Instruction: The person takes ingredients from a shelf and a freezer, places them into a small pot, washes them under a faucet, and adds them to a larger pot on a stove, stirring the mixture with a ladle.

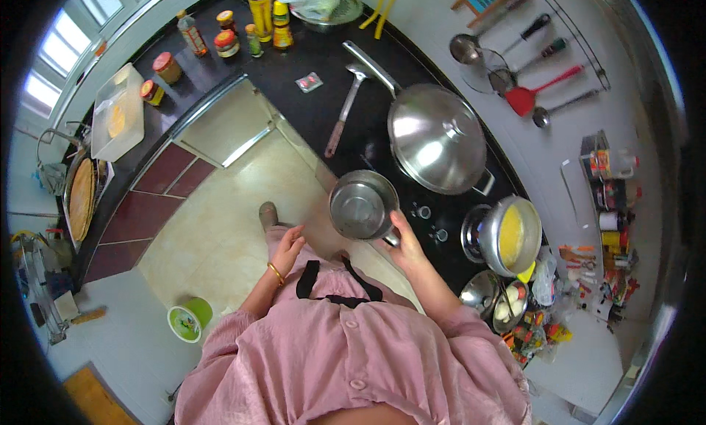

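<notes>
My right hand [407, 243] grips the handle of a small stainless steel saucepan [361, 205], tilted so that its inside shows, at the counter's front edge. My left hand [289, 251], with a gold-coloured bangle at the wrist, is held over the floor with nothing in it. Beyond the saucepan a lidded steel wok [438, 138] rests on the black cooktop. To its left lies a metal spatula [346, 110] with a brown handle. Further right, a steel pot [513, 236] with yellow contents sits at the other burner.
A steel lid [480, 294] and a bowl of pale, egg-like items [510, 309] stand at the right. Jars and bottles [226, 43] line the far counter [265, 66], with a plastic tub [117, 113] at left. Ladles [465, 50] hang on the wall. A green bin [199, 310] stands on the floor.
</notes>
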Action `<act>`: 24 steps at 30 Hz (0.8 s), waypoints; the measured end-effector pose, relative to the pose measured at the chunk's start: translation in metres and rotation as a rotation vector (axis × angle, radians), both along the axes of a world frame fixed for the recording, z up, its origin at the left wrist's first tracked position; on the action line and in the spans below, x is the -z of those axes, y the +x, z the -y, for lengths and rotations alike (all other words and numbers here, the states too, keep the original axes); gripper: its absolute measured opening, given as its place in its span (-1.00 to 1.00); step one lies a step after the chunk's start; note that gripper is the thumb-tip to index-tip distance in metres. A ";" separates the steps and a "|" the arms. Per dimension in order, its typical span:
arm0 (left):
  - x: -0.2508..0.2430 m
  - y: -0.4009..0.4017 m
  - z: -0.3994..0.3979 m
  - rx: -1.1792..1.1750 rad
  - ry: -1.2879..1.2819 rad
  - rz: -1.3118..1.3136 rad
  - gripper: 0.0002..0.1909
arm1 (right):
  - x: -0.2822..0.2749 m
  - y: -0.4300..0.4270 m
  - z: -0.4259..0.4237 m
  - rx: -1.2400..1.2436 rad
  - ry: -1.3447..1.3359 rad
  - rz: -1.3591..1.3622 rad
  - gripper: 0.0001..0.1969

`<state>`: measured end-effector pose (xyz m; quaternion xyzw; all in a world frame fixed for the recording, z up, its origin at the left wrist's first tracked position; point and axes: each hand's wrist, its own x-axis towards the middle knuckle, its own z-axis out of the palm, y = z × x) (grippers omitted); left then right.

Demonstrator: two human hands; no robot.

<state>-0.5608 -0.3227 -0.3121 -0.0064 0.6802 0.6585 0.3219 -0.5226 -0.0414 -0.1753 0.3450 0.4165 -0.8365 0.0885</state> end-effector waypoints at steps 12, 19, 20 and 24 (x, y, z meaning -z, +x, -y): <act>-0.005 -0.147 0.184 -0.206 -0.119 0.102 -0.55 | 0.062 -0.289 0.110 0.278 -0.054 0.019 -0.25; 0.009 -0.180 0.247 -0.255 -0.174 0.135 -0.57 | 0.084 -0.421 0.098 0.354 0.060 -0.004 -0.34; 0.007 -0.178 0.247 -0.318 -0.176 0.160 -0.58 | 0.090 -0.436 0.091 0.357 0.057 0.001 -0.36; 0.000 -0.176 0.245 -0.471 -0.180 0.284 -0.59 | 0.107 -0.486 0.063 0.454 0.099 0.053 -0.38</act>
